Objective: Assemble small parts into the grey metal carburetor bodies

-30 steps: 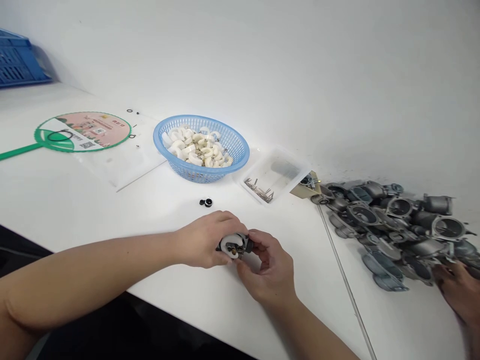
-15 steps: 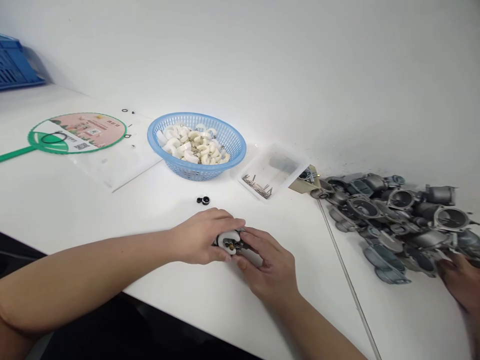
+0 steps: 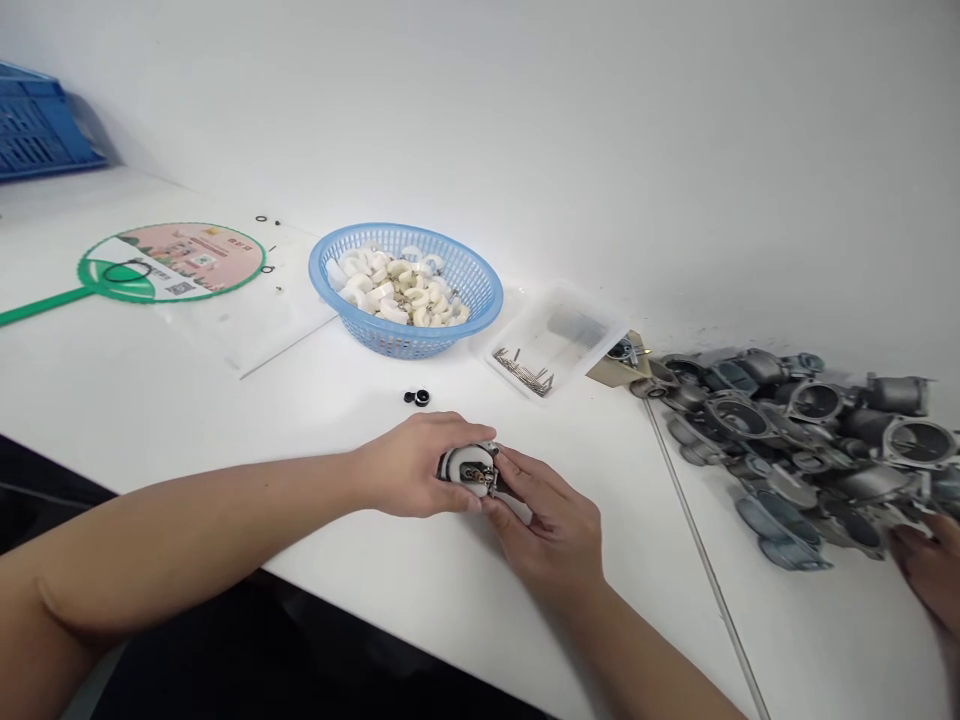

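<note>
A small metal carburetor body [image 3: 487, 447] is held up over the table between my two hands, with a white C-shaped float [image 3: 460, 465] and brass parts showing on its open side. My left hand [image 3: 420, 465] wraps it from the left, thumb below and fingers over the top. The fingertips of my right hand [image 3: 551, 520] close on its right edge, by the brass parts; whether they also pinch a small pin there I cannot tell. Just beyond my hands lie two small black round parts [image 3: 418, 398].
A blue basket [image 3: 322, 262] holds many white floats. Beside it a clear tray [image 3: 592, 350] contains thin metal pins. Metal carburetor castings [image 3: 780, 420] are heaped at right, where another person's hand [image 3: 930, 560] reaches in. A green-rimmed fan [image 3: 202, 262] and a blue crate [image 3: 45, 130] are at left.
The carburetor body has turned in my hands, so more of the float and the brass parts faces me. The view has shifted slightly left. The other person's hand stays near the castings.
</note>
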Tool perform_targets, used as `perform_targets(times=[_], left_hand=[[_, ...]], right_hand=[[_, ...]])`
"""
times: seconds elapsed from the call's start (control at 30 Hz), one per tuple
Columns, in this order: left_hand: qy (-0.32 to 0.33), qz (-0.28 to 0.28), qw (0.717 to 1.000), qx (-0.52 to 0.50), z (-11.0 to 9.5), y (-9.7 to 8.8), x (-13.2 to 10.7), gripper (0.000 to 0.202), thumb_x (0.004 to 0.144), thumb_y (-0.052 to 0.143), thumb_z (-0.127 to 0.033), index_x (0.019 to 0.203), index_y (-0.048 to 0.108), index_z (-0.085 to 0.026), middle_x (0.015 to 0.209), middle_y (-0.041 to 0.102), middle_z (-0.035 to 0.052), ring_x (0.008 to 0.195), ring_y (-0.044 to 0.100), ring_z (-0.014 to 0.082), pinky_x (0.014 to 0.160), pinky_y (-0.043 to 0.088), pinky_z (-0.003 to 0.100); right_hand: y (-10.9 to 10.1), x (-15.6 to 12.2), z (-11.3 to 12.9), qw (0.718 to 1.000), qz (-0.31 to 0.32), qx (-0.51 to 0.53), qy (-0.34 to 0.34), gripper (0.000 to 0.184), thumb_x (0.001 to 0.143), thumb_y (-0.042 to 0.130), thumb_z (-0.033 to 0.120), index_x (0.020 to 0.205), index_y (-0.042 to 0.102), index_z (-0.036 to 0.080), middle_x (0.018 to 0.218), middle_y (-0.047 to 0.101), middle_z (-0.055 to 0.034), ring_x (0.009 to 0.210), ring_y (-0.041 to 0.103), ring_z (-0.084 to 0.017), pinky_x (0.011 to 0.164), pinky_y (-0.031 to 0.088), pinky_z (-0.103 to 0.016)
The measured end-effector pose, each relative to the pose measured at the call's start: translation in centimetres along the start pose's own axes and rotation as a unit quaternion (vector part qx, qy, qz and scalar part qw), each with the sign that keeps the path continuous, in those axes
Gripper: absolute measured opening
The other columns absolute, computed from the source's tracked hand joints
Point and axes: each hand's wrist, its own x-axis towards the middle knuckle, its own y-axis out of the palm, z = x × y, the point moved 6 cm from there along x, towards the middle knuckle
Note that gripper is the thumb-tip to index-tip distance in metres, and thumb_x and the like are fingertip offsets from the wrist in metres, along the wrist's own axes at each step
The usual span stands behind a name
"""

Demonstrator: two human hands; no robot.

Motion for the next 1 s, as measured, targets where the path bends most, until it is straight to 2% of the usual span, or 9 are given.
perform_targets(times=[0.1,0.17,0.27,0.37,0.5,0.57,0.67,0.77,1.0], left_hand=[[-0.069,-0.033,0.997,-0.02,0.3,-0.1,-0.2,0.059,0.064,0.073,-0.038,0.117,0.055,-0.018,0.104,0.063,0.0091,0.091,0.061,0.0235,0.082,0.05,0.038],[-0.094,-0.058,0.994,-0.015,0.2,-0.1,-0.3,0.055,0.064,0.072,-0.038,0.113,0.057,-0.019,0.104,0.063,0.0077,0.09,0.061,0.0231,0.08,0.051,0.037],[-0.102,-0.087,0.991,0.01,0.1,0.0,-0.5,0.052,0.065,0.07,-0.036,0.112,0.056,-0.02,0.101,0.063,0.0067,0.09,0.06,0.023,0.081,0.05,0.038],[-0.105,-0.11,0.988,0.028,0.1,0.1,-0.6,0.058,0.065,0.07,-0.035,0.118,0.052,-0.018,0.097,0.062,0.0074,0.088,0.059,0.0225,0.08,0.05,0.038],[-0.08,-0.109,0.99,0.045,-0.3,0.3,-0.6,0.05,0.067,0.067,-0.033,0.114,0.053,-0.019,0.095,0.06,0.0075,0.085,0.057,0.0218,0.078,0.05,0.038],[-0.076,-0.103,0.991,0.049,-0.3,0.4,-0.6,0.045,0.068,0.066,-0.031,0.109,0.054,-0.02,0.095,0.06,0.0073,0.086,0.056,0.0223,0.078,0.05,0.039],[-0.086,-0.097,0.99,0.049,-0.2,0.4,-0.6,0.042,0.065,0.067,-0.029,0.105,0.055,-0.021,0.097,0.059,0.0066,0.088,0.055,0.0228,0.08,0.049,0.04],[-0.097,-0.092,0.99,0.045,-0.2,0.4,-0.6,0.04,0.065,0.067,-0.03,0.102,0.055,-0.022,0.096,0.059,0.0056,0.088,0.054,0.0225,0.08,0.048,0.04],[-0.111,-0.085,0.989,0.05,-0.5,0.3,-0.6,0.039,0.065,0.066,-0.029,0.102,0.055,-0.022,0.094,0.058,0.0051,0.086,0.054,0.0216,0.077,0.047,0.036]], right_hand=[[0.5,-0.2,-0.9,0.993,0.014,0.083,0.079,0.04,0.076,0.066,0.018,0.115,0.062,0.028,0.115,0.062,-0.0083,0.099,0.063,-0.025,0.081,0.058,-0.042],[0.9,-0.4,-1.7,0.978,0.01,0.146,0.148,0.032,0.076,0.067,0.021,0.108,0.066,0.027,0.115,0.061,-0.0091,0.099,0.063,-0.024,0.08,0.058,-0.04],[1.1,-0.6,-2.3,0.958,-0.018,0.18,0.222,0.022,0.073,0.071,0.026,0.095,0.069,0.025,0.101,0.062,-0.0076,0.086,0.064,-0.021,0.072,0.058,-0.036],[1.4,-0.7,-2.3,0.943,-0.025,0.185,0.275,0.021,0.074,0.069,0.028,0.094,0.067,0.024,0.082,0.062,-0.0041,0.073,0.061,-0.018,0.067,0.055,-0.034],[2.0,-0.7,-2.0,0.902,-0.017,0.254,0.35,0.015,0.074,0.067,0.026,0.089,0.066,0.021,0.071,0.06,-0.0004,0.066,0.057,-0.015,0.063,0.051,-0.03],[2.0,-0.5,-2.0,0.886,-0.015,0.277,0.371,0.014,0.071,0.068,0.025,0.084,0.067,0.02,0.069,0.059,-0.0001,0.065,0.057,-0.014,0.061,0.05,-0.029],[2.1,-0.4,-2.1,0.868,0.015,0.292,0.402,0.02,0.069,0.071,0.025,0.086,0.065,0.018,0.069,0.06,-0.0006,0.065,0.056,-0.014,0.061,0.049,-0.028],[2.1,-0.4,-2.3,0.864,0.043,0.281,0.415,0.024,0.068,0.072,0.028,0.088,0.063,0.016,0.067,0.059,-0.0003,0.062,0.055,-0.013,0.059,0.047,-0.027],[2.3,-0.5,-2.5,0.848,0.041,0.309,0.429,0.032,0.067,0.074,0.03,0.091,0.056,0.018,0.064,0.06,0.0017,0.06,0.056,-0.012,0.06,0.046,-0.026]])
